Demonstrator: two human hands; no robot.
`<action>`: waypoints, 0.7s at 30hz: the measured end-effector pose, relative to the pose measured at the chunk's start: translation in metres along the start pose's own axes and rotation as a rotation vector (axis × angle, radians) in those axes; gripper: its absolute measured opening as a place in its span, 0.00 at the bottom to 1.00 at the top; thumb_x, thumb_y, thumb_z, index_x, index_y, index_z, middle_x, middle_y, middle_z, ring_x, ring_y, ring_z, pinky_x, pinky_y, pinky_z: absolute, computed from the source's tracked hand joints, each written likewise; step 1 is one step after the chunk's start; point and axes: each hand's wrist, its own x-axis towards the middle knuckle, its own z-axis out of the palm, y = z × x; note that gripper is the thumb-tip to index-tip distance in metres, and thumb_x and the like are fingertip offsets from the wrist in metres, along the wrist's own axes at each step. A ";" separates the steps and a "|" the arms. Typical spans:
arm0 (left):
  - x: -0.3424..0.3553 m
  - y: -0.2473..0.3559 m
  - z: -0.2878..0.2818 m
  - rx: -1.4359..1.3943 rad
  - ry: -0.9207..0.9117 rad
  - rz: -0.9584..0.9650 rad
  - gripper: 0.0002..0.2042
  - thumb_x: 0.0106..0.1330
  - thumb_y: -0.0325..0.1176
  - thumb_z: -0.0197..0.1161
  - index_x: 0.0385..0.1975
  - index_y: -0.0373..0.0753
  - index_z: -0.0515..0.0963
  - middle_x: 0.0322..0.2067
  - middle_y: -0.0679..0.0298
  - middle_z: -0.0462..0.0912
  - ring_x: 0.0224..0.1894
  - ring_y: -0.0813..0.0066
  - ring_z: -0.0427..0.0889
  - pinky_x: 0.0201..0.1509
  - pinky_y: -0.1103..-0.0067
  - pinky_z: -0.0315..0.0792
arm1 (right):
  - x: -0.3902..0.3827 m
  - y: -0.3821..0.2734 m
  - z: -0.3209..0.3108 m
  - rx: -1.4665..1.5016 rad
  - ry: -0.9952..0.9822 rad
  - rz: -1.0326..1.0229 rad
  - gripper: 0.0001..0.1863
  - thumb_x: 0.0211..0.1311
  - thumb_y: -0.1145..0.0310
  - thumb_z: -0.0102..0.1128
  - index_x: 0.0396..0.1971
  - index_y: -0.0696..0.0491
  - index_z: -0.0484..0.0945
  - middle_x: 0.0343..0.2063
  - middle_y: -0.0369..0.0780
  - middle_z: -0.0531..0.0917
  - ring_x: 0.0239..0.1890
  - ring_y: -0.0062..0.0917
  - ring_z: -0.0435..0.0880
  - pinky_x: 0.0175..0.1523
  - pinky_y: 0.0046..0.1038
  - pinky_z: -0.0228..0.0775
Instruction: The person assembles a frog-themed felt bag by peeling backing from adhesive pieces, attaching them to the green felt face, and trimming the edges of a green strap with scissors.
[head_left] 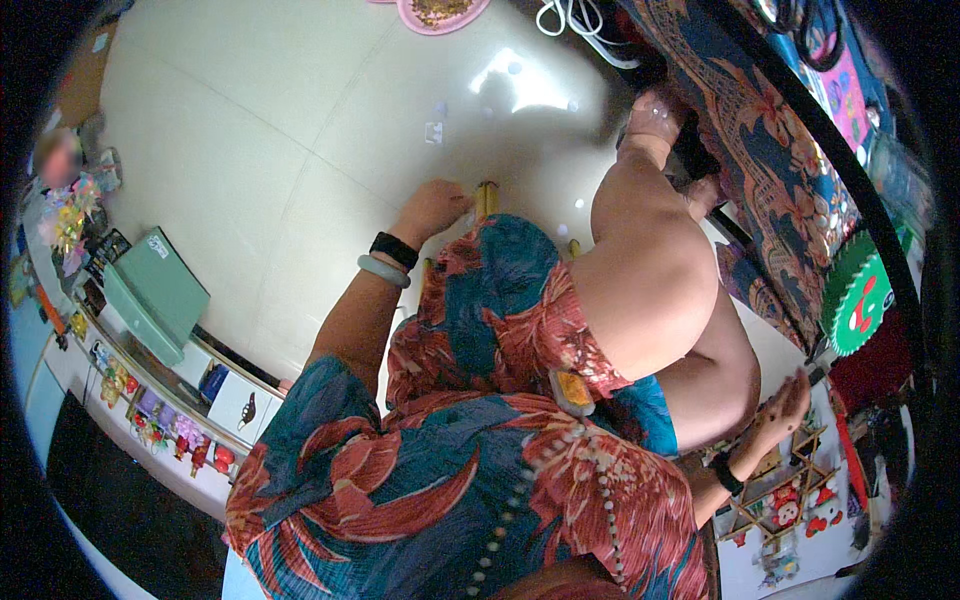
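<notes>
My left hand [437,208], with a dark band and a pale bangle at its wrist, reaches out past my knee over the floor. Its fingers curl downward, their tips beside a short yellow bar [487,198]; whether they grip anything is hidden. Out to my right side, my right hand [783,410] has its fingers stretched out and holds nothing that I can see. Just beyond those fingertips is the handle of a round green hand fan [858,300] with a white scalloped edge; touching or apart, I cannot tell. Patterned red and teal cloth [505,270] covers my lap.
Pale floor tiles [250,150] stretch ahead, with a pink dish [440,18] of small brown bits at the far edge. A green box [165,290] stands at left, near a shelf of small ornaments [180,425]. Patterned fabric [745,130] and white cables [580,25] lie at far right.
</notes>
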 end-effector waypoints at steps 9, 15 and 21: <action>0.034 0.027 0.061 -0.050 -0.134 0.147 0.13 0.63 0.34 0.48 0.27 0.35 0.79 0.26 0.49 0.80 0.31 0.52 0.80 0.35 0.64 0.73 | -0.039 -0.054 -0.003 -0.034 -0.369 0.328 0.21 0.68 0.60 0.42 0.46 0.63 0.73 0.43 0.48 0.78 0.45 0.33 0.76 0.53 0.28 0.64; 0.062 -0.020 0.106 -0.797 0.091 0.258 0.12 0.65 0.33 0.49 0.38 0.31 0.75 0.37 0.53 0.80 0.38 0.61 0.79 0.45 0.73 0.73 | -0.069 -0.039 -0.007 -0.097 -0.477 0.139 0.17 0.66 0.66 0.47 0.47 0.63 0.72 0.44 0.48 0.79 0.46 0.30 0.77 0.53 0.26 0.65; 0.013 -0.009 -0.005 -0.649 -0.054 0.069 0.14 0.67 0.35 0.49 0.43 0.32 0.74 0.40 0.54 0.78 0.43 0.66 0.77 0.49 0.76 0.71 | -0.059 -0.036 0.017 -0.024 -0.408 0.205 0.15 0.65 0.66 0.51 0.45 0.61 0.74 0.41 0.46 0.81 0.46 0.28 0.78 0.50 0.26 0.68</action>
